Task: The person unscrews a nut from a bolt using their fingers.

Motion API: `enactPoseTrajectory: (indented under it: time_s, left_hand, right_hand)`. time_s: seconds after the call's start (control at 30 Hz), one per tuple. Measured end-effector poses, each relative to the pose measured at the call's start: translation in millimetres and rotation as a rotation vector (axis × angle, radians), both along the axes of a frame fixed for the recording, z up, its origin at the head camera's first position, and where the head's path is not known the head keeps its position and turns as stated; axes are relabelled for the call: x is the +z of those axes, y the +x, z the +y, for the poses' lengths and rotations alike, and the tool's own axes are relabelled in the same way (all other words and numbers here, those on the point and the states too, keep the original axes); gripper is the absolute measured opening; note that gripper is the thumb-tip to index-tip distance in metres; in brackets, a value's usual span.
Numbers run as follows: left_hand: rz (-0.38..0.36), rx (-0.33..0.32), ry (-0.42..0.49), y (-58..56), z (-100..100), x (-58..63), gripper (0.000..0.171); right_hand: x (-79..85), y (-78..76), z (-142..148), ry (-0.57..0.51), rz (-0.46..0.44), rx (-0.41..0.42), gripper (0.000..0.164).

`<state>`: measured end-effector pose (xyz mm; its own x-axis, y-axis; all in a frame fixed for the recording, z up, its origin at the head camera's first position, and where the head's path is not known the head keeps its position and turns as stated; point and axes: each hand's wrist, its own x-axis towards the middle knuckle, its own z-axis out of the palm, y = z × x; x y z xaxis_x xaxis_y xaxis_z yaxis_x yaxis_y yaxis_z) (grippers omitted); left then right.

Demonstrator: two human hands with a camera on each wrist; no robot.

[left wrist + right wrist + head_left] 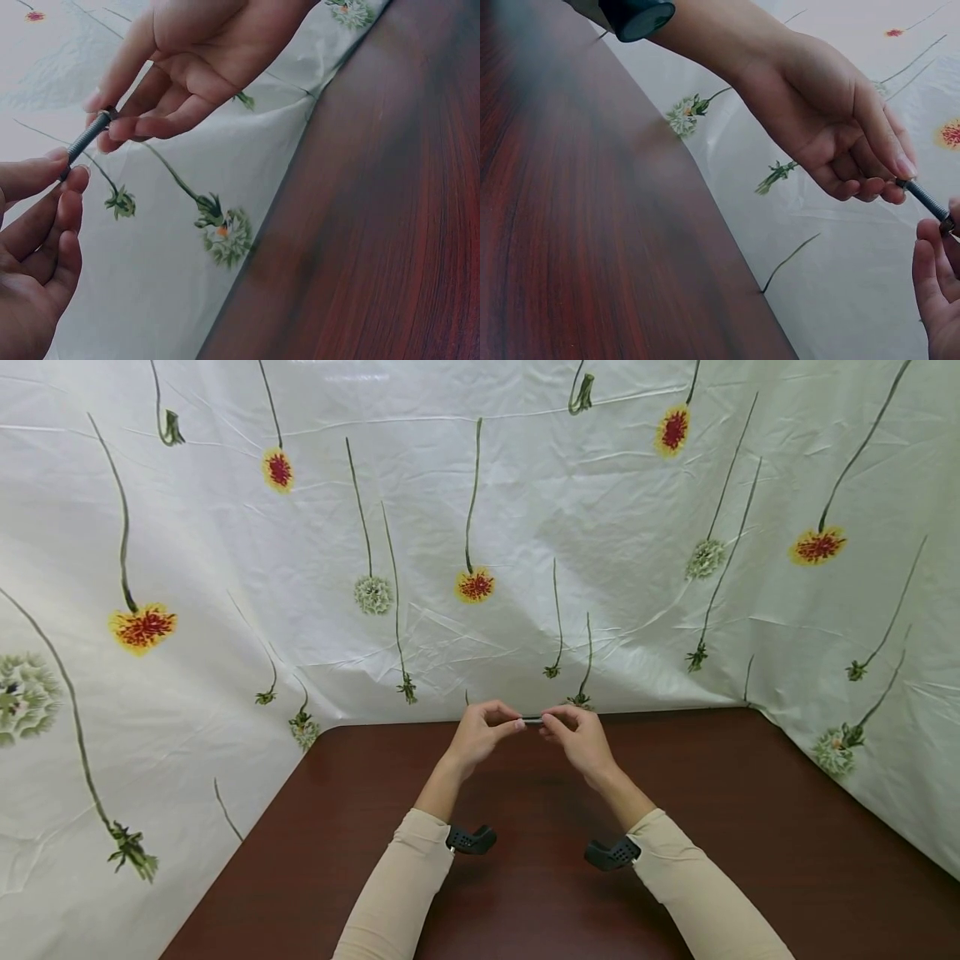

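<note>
A grey threaded bolt (88, 139) spans the gap between the two hands, held up over the far edge of the table. The left hand (474, 737) pinches one end between thumb and fingertips, where a small dark nut-like piece (64, 173) shows. At the other end, the thumb and fingers of the right hand (583, 742) grip a wider, dark hex-shaped end (946, 225). Between the fingertips, the threaded shank (928, 201) stays in plain sight. Fingertips partly cover both ends.
Below the hands stretches a dark red-brown wooden table (525, 893). A white cloth (637, 502) printed with flowers hangs behind it and along its sides. Each wrist wears a black strap-on device, one on the left (471, 840) and one on the right (611, 854).
</note>
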<state>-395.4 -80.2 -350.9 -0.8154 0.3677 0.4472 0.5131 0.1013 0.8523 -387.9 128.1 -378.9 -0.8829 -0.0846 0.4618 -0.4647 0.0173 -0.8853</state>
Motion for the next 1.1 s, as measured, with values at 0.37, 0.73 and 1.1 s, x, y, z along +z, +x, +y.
enactPoseTrajectory:
  time_s: [0.37,0.73,1.1]
  left_hand:
    - [0.009,-0.005,0.007,-0.8,-0.2,-0.7,0.015]
    - [0.001,-0.003,0.012,-1.2,0.1,-1.6,0.011]
    - [0.003,0.004,0.011,-2.6,0.5,-3.0,0.010]
  right_hand:
    - [0.6,0.2,1.9,-0.016,-0.001,0.024,0.029]
    - [0.8,-0.2,0.1,-0.038,-0.062,0.006,0.025]
    - [0.1,-0.7,2.2,-0.036,-0.043,0.039,0.030]
